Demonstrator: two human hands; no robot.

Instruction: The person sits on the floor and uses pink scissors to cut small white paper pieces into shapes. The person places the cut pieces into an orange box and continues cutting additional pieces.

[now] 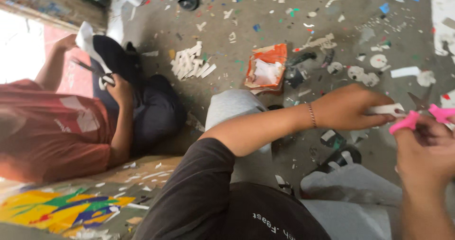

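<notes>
My left hand (pixel 350 108) pinches a small white strip of paper (pixel 387 109) at the right of the head view, with a thin bracelet on its wrist. My right hand (pixel 426 147) is at the right edge, fingers through the handles of pink scissors (pixel 419 117), whose dark blades meet the strip's end. Both hands hover over my grey-trousered knees above the concrete floor.
A person in a red shirt (pixel 52 131) sits at the left, cutting white paper with scissors (pixel 90 68). A pile of white strips (pixel 192 62), an orange packet (pixel 266 69) and several paper scraps litter the floor. A painted board (pixel 61 209) lies at the lower left.
</notes>
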